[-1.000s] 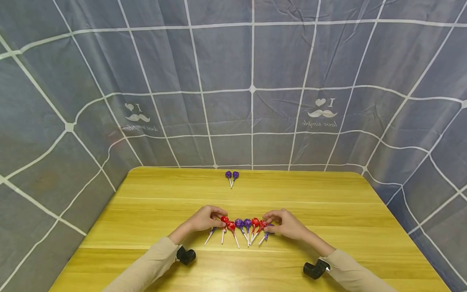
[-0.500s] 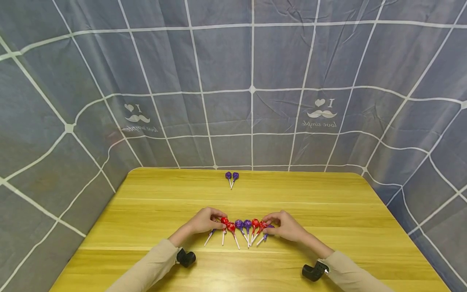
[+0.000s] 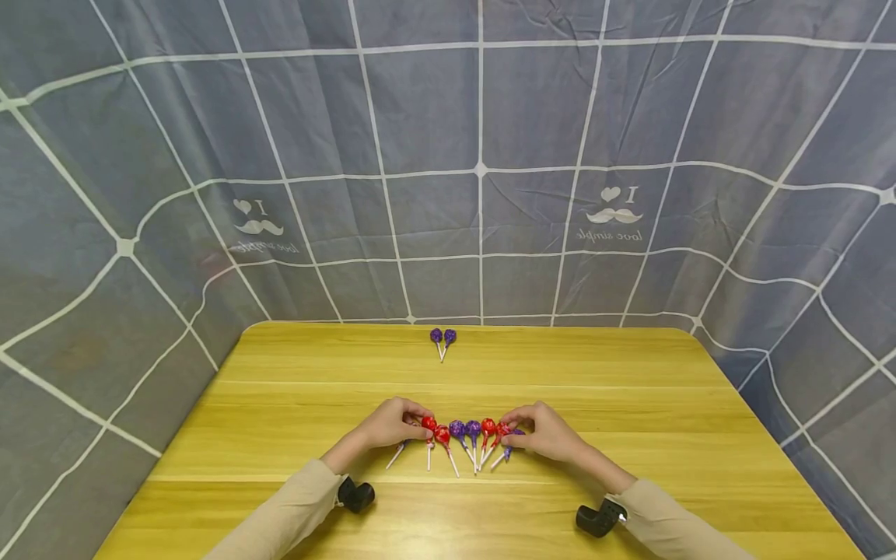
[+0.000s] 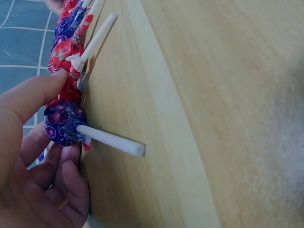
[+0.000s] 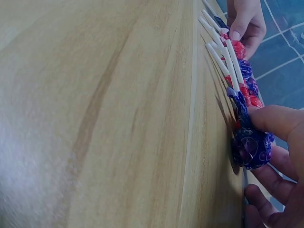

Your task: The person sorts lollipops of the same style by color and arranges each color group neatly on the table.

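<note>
Several red and purple lollipops lie in a row across the table, sticks toward me. My left hand (image 3: 392, 424) grips the row's left end: its thumb rests on a red lollipop (image 4: 66, 52), fingers behind. A purple lollipop (image 4: 61, 124) sits between that thumb and the fingers, stick pointing outward. At the right end my right hand (image 3: 546, 434) has its thumb against the wrapper of a purple lollipop (image 5: 251, 148), fingers behind. The red lollipop (image 3: 502, 429) beside it lies between thumb and index fingertip. Two purple lollipops (image 3: 457, 428) and another red lollipop (image 3: 488, 426) fill the middle.
Two more purple lollipops (image 3: 443, 336) lie near the far edge, their sticks crossing at the ends. The wooden table (image 3: 595, 373) reaches a grey curtain (image 3: 434, 218) with white lines. A black wrist camera (image 3: 355, 495) sits on the left wrist, another (image 3: 600, 518) on the right.
The stick of the purple lollipop at the right hand has swung slightly left. The outer left purple lollipop's stick has also tilted a little further left. Both hands stay almost in place.
</note>
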Demonstrator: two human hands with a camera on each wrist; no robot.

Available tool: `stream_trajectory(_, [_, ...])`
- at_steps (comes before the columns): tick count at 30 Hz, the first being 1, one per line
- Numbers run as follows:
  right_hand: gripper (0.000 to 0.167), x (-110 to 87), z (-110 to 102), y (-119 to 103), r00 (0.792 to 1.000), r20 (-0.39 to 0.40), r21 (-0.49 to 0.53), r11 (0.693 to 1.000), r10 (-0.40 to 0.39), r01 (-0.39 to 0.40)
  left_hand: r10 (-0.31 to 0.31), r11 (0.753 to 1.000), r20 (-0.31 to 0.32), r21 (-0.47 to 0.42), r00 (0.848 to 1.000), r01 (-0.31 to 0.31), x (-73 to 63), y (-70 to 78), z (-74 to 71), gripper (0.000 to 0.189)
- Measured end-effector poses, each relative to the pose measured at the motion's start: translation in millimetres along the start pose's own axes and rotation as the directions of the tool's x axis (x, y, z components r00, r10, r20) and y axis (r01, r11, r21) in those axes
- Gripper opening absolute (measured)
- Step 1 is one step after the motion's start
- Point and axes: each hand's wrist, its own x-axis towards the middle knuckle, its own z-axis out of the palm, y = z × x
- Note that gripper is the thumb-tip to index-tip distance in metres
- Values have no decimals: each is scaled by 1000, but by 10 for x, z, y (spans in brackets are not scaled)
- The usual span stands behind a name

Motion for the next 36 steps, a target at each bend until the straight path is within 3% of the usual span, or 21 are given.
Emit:
stream_trajectory(18, [25,-8,-13,25,1000,15,-13,1000,0,0,-46,998,-18,-32,999,45,-11,-5,1,31])
stream_trajectory(27, [28,-21,-25,24,999,-27,-20,999,39,-40,-73,993,-22,-94,997,71,-12,-28,-19,33])
stream_trajectory(36, [30,-21,-46,18,998,-50,8,999,37,-37,-57,991,-26,-123,998,53,-21,-21,-13,30])
